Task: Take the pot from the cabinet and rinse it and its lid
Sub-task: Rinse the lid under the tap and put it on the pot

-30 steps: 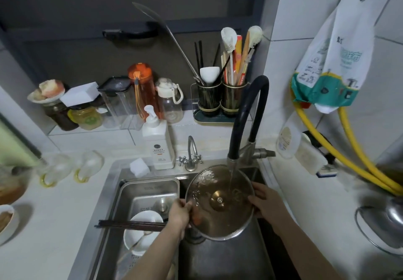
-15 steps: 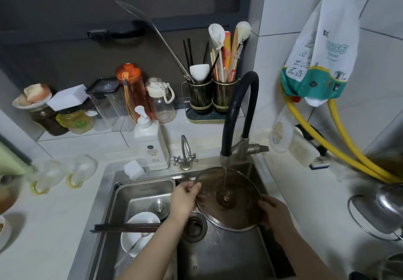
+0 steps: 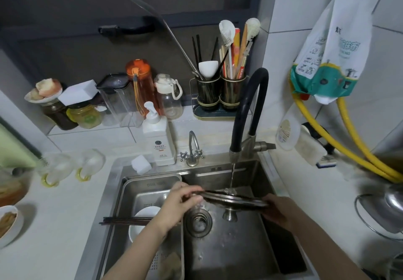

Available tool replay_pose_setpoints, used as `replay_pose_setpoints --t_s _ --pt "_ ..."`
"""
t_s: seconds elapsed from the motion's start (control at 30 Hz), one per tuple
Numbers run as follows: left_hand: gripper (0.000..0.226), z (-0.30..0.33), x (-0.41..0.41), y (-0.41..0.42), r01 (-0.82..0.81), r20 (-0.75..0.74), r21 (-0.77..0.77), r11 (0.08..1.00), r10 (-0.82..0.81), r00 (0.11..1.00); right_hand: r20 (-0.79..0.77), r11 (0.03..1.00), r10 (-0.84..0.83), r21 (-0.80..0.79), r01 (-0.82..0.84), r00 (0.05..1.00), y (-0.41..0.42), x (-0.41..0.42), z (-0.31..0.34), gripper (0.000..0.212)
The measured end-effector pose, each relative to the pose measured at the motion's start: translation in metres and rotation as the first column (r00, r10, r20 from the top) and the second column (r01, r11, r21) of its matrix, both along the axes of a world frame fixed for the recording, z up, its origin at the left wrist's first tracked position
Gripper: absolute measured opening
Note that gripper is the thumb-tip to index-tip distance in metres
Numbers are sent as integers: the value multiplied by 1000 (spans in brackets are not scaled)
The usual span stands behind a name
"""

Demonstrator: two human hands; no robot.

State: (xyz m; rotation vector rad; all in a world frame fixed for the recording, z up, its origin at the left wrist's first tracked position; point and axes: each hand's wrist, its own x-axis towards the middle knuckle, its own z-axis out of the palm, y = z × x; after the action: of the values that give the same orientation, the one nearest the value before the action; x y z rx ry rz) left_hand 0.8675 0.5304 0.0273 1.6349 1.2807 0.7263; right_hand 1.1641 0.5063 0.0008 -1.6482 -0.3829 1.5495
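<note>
A glass lid (image 3: 236,199) with a metal rim lies almost flat over the sink (image 3: 229,255), its metal knob pointing down. A thin stream from the black faucet (image 3: 246,114) falls onto its upturned underside. My left hand (image 3: 177,203) pinches the lid's left rim. Across from it, my right hand (image 3: 280,211) grips the right rim. A steel pot (image 3: 390,210) shows partly at the right edge, on the counter.
A steel drain basket (image 3: 152,192) fills the sink's left half, holding a white bowl (image 3: 142,221) with dark chopsticks (image 3: 124,222) across it. A soap bottle (image 3: 159,140) and sponge (image 3: 141,164) stand behind the sink. Yellow hoses (image 3: 340,149) run along the right wall.
The lid has turned from facing me, tilted up under the stream, to nearly level with its knob underneath. Both hands kept hold of the rim and dropped lower into the sink.
</note>
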Motion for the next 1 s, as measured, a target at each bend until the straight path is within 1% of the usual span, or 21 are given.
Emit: replay_pose_setpoints --t_s 0.03,0.1,0.2,0.27,0.37,0.43,0.57,0.6,0.67,0.73,0.8,0.87,0.93,1.0 --pt "35 -1 6 2 -45 6 18 999 45 999 -51 1000 -27 -3 27 998 -2 -2 1 18" --pt "26 -3 20 5 -116 68 18 993 115 991 -130 998 -65 9 67 989 -8 -9 -2 20" --pt "12 -4 37 11 -180 209 -79 980 193 959 -160 996 -56 54 65 986 -15 -20 -17 29" --pt "10 -8 40 17 -230 262 -145 962 261 929 -126 997 -20 70 29 992 -17 -22 -25 39" --pt "12 -13 40 22 -319 262 -233 919 375 889 -39 995 61 79 -58 997 -13 -19 -30 45" --pt "15 -14 39 22 -356 263 -268 895 424 867 10 991 103 88 -103 995 -9 -17 -29 44" --pt "21 -16 40 21 -412 272 -379 829 525 806 122 990 89 99 -101 989 1 -15 -29 36" --pt "23 -16 40 21 -412 285 -411 813 544 789 132 992 79 87 -91 988 4 -15 -30 35" --pt "25 -13 40 19 -370 327 -474 799 550 769 98 997 35 65 -41 995 9 -15 -30 33" --pt "20 -8 43 19 -288 353 -544 788 527 773 52 999 -3 54 0 999 13 -13 -32 32" --pt "17 -3 50 22 -206 369 -610 765 504 781 24 999 -27 47 26 999 16 -10 -34 26" --pt "14 1 61 25 -164 367 -618 769 466 805 6 999 -10 53 10 1000 16 -7 -33 22" --pt "11 4 74 28 -118 383 -590 799 405 830 -13 998 18 58 -17 1000 17 -2 -34 23" --pt "11 9 87 30 -102 405 -570 815 386 829 -51 997 31 69 -27 998 15 3 -33 20"
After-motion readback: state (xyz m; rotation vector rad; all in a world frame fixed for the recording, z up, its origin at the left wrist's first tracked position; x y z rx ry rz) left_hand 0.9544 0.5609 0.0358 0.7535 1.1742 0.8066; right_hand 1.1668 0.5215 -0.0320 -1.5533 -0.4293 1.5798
